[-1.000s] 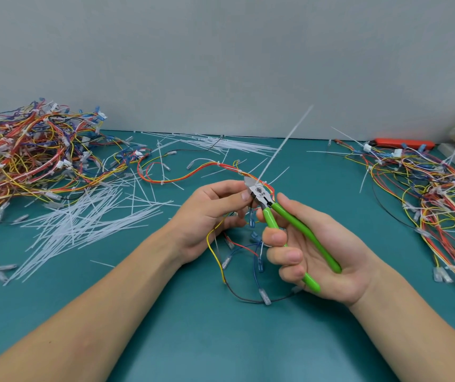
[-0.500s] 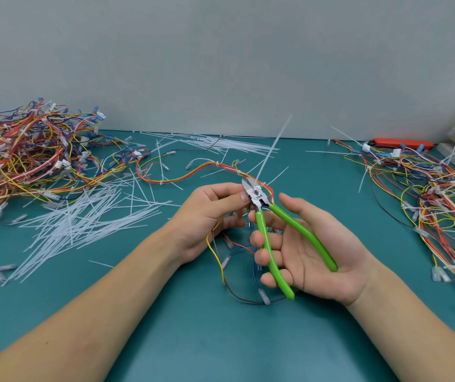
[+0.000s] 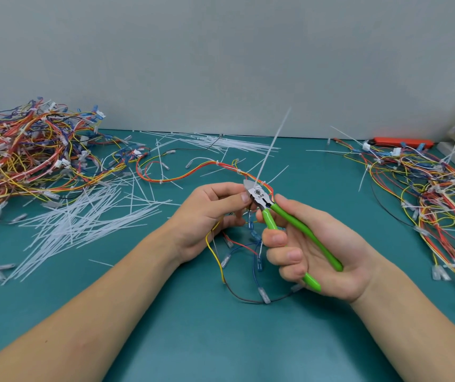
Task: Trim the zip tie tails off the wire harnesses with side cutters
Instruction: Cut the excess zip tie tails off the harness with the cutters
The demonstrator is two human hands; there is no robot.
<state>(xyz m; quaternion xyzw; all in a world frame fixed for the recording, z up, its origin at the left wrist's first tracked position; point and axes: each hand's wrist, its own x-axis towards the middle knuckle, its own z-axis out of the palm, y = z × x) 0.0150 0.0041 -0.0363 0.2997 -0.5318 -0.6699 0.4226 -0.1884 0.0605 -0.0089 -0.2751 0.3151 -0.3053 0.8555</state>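
The right hand (image 3: 311, 252) gripped the side cutters (image 3: 281, 219), blades apparently closed at the base of the zip tie tail (image 3: 273, 144). The tail rose up-right from the harness (image 3: 248, 244) pinched by the left hand (image 3: 209, 213).

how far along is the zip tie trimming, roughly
Done: a heap of cut tails lies beside the big harness pile, whose ties look trimmed. In hand: the left hand holds one harness while the right hand closes the side cutters on a long tail. Left: the right-side harnesses have uncut tails.
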